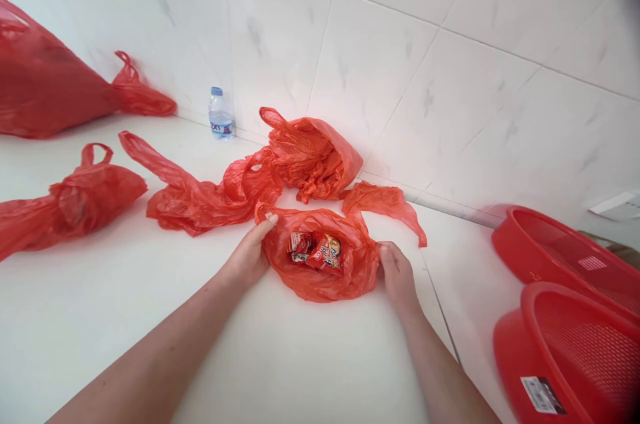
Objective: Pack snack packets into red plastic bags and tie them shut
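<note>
A red plastic bag (320,281) lies open on the white counter (100,317) in front of me, with red snack packets (317,251) inside it. My left hand (247,254) grips the bag's left rim, thumb pressed over the edge. My right hand (397,274) pinches the bag's right rim. Both hands hold the mouth of the bag apart so the packets show.
Several more red bags lie behind: one crumpled (310,154), one flat (200,201), one knotted (85,201), a large full one (45,87) far left. A small water bottle (221,114) stands against the tiled wall. Two red baskets (565,337) sit at right.
</note>
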`<state>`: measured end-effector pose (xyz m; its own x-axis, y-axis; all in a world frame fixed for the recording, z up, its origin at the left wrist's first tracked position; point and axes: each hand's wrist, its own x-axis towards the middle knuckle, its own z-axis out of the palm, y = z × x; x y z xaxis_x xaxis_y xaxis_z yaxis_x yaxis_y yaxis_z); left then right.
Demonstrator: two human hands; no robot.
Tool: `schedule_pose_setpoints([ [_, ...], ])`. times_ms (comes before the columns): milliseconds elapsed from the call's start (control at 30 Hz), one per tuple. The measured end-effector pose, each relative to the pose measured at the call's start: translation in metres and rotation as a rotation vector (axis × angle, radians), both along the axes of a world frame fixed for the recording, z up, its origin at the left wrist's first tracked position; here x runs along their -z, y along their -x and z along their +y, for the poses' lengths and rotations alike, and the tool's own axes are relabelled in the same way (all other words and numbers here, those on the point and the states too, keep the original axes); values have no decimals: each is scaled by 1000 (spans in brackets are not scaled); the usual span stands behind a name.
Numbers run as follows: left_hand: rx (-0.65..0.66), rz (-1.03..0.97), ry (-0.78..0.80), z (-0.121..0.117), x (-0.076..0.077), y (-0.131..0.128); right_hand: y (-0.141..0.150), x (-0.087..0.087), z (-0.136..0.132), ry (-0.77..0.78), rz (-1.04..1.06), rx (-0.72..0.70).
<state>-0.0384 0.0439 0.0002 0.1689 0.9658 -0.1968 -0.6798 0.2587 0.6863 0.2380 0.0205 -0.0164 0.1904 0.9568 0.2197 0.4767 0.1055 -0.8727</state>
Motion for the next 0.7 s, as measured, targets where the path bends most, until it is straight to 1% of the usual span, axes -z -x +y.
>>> schedule_pose_setpoints([
  [67, 3, 37, -35, -1, 0, 1, 6, -2, -1, 44, 43, -95],
  [100, 6, 53, -58, -1, 1, 1, 8, -2, -1, 67, 56, -120],
  [200, 58, 101, -128, -3, 2, 1, 12, 2, 0, 82, 93, -109],
  [300, 112, 160, -153, -4, 4, 2, 7, 4, 4, 14, 233, -29],
  [367, 60, 165, -137, -2, 4, 4, -2, 4, 6, -50, 330, 80],
  [467, -56, 105, -135, 1, 5, 10, -16, 1, 5, -102, 385, 318],
  [533, -74, 76, -149, 3, 6, 14, -22, 0, 4, -109, 413, 409],
  [600, -63, 64, -162, 4, 6, 15, -23, -2, 2, -120, 445, 422],
  [700, -53, 29, -186, 3, 5, 15, -21, -10, 0, -140, 543, 364],
])
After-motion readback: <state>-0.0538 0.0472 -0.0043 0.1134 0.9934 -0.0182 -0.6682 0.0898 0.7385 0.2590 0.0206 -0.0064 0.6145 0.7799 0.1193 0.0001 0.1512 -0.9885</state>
